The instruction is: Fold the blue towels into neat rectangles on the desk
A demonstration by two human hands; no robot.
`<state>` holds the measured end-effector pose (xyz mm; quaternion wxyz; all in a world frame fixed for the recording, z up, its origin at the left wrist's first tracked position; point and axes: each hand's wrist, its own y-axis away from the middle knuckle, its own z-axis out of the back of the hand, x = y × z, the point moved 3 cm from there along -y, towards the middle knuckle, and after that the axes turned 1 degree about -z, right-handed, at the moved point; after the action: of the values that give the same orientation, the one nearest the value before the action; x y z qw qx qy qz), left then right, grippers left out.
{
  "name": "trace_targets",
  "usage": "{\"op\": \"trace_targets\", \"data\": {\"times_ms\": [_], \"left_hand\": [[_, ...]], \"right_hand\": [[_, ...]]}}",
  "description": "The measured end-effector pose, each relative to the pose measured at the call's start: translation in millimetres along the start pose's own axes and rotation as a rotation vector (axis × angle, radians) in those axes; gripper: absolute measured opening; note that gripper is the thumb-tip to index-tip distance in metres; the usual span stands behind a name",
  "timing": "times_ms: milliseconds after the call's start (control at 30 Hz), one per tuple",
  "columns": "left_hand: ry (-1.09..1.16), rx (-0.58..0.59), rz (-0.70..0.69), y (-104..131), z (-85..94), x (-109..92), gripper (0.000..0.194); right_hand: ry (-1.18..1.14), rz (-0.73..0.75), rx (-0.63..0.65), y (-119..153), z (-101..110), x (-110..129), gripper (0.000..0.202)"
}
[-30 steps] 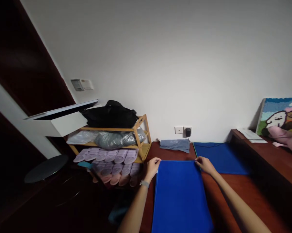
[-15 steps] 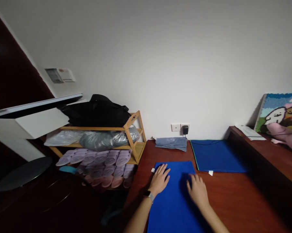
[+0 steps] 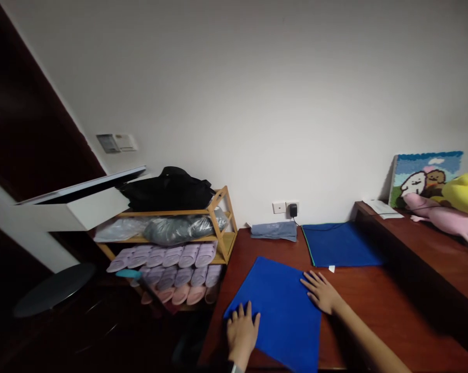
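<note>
The reddish-brown tabletop point(image 3: 393, 305) stretches rightward past the blue cloth point(image 3: 282, 316) to a dark raised ledge point(image 3: 416, 241), while its left edge runs near the cloth's left corner. The cloth lies flat and angled beneath my hands: my left hand point(image 3: 243, 330) spread wide near that corner, my right hand point(image 3: 322, 292) fanned open on the right edge. It looks smooth, thin and straight-edged.

Pale wall point(image 3: 234, 103) is filling the back; light is fading toward the corners. Wooden rack point(image 3: 229, 242) is standing left of the red-brown surface point(image 3: 362, 295); raised ledge point(image 3: 397, 233) is running along its right. Round dark stool point(image 3: 55, 290) is sitting in shadow, lower left.
</note>
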<state>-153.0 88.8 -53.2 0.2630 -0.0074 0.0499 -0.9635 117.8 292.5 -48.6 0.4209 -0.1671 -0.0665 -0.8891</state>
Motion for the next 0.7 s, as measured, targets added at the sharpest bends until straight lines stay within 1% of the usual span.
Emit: {"op": "trace_targets", "data": {"times_ms": [33, 100, 167, 200, 267, 333, 367, 433, 533, 600, 700], "left_hand": [[0.004, -0.008, 0.002, 11.3, 6.2, -1.4, 0.052], [0.038, -0.043, -0.043, 22.9, 18.1, -9.4, 0.048], [0.093, -0.083, -0.161, 20.9, 26.7, -22.1, 0.045], [0.121, -0.097, -0.242, 16.7, 28.7, -28.8, 0.045], [0.168, -0.096, -0.389, 6.9, 26.1, -38.8, 0.048], [0.192, -0.056, -0.455, 1.2, 15.2, -42.2, 0.055], [0.197, -0.029, -0.45, 1.0, 7.6, -42.0, 0.057], [0.197, 0.011, -0.392, 6.4, -7.9, -40.7, 0.058], [0.186, 0.004, -0.279, 22.5, -24.5, -43.8, 0.06], [0.169, -0.02, -0.216, 32.2, -29.5, -49.2, 0.061], [0.139, -0.033, -0.168, 38.9, -30.5, -54.8, 0.061]], "right_hand": [[0.025, -0.057, -0.021, -4.7, 1.2, -0.2, 0.056], [0.063, -0.203, -0.1, -5.7, -10.0, 5.7, 0.058], [0.082, -0.341, -0.169, 1.9, -31.6, 15.4, 0.061], [0.088, -0.397, -0.178, 6.8, -42.8, 19.7, 0.063], [0.098, -0.476, -0.161, 14.8, -59.3, 24.6, 0.067], [0.097, -0.504, -0.132, 17.4, -64.6, 23.7, 0.068], [0.094, -0.493, -0.122, 16.3, -63.4, 21.9, 0.068], [0.082, -0.438, -0.105, 10.9, -56.7, 16.9, 0.068], [0.04, -0.361, -0.057, -0.8, -46.3, 9.0, 0.068], [0.011, -0.369, -0.036, -9.1, -42.3, 3.9, 0.067], [0.001, -0.414, -0.042, -22.4, -40.6, -2.1, 0.067]]}}
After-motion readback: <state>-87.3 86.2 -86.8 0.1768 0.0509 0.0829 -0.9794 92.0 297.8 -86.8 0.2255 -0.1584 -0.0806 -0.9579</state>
